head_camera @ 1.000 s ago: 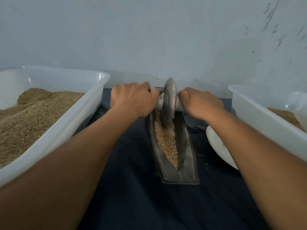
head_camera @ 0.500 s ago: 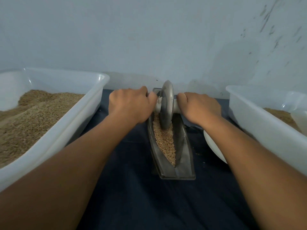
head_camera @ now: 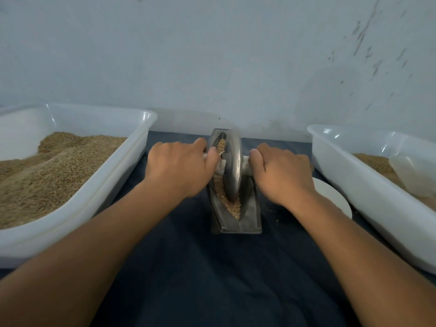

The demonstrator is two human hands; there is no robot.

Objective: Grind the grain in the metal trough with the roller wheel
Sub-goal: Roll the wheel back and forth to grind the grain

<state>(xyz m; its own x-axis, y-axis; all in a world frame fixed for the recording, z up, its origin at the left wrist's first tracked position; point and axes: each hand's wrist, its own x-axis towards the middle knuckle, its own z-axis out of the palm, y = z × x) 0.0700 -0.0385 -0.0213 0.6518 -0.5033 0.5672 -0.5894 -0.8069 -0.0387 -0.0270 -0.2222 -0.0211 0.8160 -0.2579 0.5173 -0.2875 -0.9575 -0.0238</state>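
A narrow metal trough (head_camera: pixel 250 220) lies lengthwise on a dark cloth, straight ahead of me. Brown grain (head_camera: pixel 232 206) fills its groove, with some showing at the far end too. A round metal roller wheel (head_camera: pixel 233 166) stands upright in the groove near the trough's middle. Its axle handle is wrapped in white cloth and sticks out on both sides. My left hand (head_camera: pixel 180 167) grips the left handle. My right hand (head_camera: pixel 283 172) grips the right handle. Both fists hide most of the handles.
A large white plastic tub (head_camera: pixel 99 192) heaped with grain stands on the left. Another white tub (head_camera: pixel 349 175) with grain and a clear scoop (head_camera: pixel 411 171) stands on the right. A white plate (head_camera: pixel 332 194) lies between it and the trough. A wall rises just behind.
The wheel has rolled toward me from the trough's far end to about its middle, with both hands following. Grain now shows behind the wheel.
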